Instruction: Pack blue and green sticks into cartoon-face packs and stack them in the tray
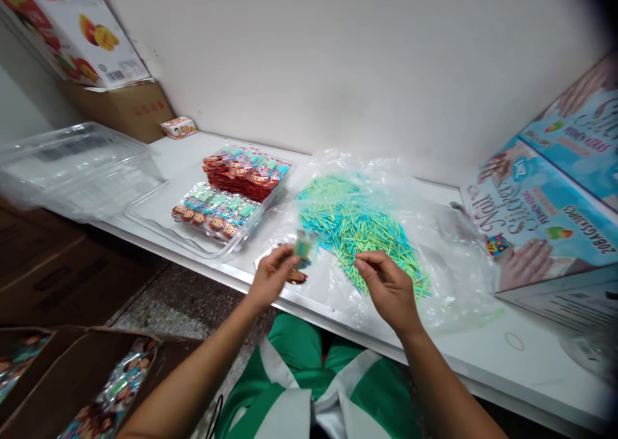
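Nearest to me, below the hands, are green-clad legs; low on the left, an open cardboard box holds shiny packets. Just beyond the legs runs the front edge of a white table, passing close under both wrists.

My left hand pinches a small clear packet with green in it, between thumb and fingers, slightly blurred. My right hand has its thumb and forefinger close together; I cannot tell whether they grip anything. A gap of tabletop separates the hands.

Directly beyond the right hand, a heap of green and blue sticks lies on crumpled clear plastic, which spreads rightward toward blue cartons; a strip of tabletop runs between plastic and front edge. Beyond the left hand, leftward, a clear tray carries stacked sachets, its near rim close to the table edge. Farthest, a pale wall bounds the reach.
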`<state>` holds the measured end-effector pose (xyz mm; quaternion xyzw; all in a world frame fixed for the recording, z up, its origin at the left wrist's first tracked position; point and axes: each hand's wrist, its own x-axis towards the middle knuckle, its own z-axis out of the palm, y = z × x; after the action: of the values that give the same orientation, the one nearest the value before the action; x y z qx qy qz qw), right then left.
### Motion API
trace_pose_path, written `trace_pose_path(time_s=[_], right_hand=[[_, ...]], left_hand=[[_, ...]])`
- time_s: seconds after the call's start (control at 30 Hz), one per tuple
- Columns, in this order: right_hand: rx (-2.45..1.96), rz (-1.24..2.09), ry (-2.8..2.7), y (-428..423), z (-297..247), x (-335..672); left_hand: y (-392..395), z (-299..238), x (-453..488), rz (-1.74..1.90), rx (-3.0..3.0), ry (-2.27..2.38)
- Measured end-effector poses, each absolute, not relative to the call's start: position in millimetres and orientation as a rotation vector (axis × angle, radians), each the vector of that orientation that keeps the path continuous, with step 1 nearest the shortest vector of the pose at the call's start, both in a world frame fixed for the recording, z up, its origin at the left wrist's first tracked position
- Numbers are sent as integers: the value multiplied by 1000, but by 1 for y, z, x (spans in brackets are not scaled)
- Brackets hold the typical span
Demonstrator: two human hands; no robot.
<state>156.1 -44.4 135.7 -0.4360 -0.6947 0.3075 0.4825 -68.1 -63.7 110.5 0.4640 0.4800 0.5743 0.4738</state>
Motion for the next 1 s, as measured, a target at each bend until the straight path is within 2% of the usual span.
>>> trace_pose_path(time_s=[0.07, 0.17, 0.37, 0.47, 0.57, 0.67, 0.73, 0.77, 0.87, 1.0], right_hand=[[-1143, 729, -1629, -43, 132, 164], [-1262, 728, -1544, -42, 123, 179], [-1392, 801, -1460, -43, 111, 199], [-1414, 819, -1476, -43, 112, 203], [-1432, 808, -1490, -43, 111, 208], [-1447, 802, -1511, -43, 104, 211], [-1450, 820, -1520, -45, 98, 210], [-1449, 833, -1524, -46, 95, 209], [-1441, 858, -1535, -51, 93, 205], [-1439, 842, -1563, -58, 98, 210]], left_hand=[[-45, 130, -113, 1602, 1172, 1348], [-11, 149, -184, 1700, 1278, 1651], [47, 128, -250, 1193, 1325, 2039], [61, 118, -249, 913, 1346, 2146], [60, 124, -243, 782, 1491, 2293], [42, 135, -221, 977, 1684, 2404], [25, 134, -192, 1139, 1822, 2281], [17, 130, -174, 1102, 1918, 2157], [2, 102, -125, 611, 2074, 1898], [13, 62, -106, 227, 1844, 2216]])
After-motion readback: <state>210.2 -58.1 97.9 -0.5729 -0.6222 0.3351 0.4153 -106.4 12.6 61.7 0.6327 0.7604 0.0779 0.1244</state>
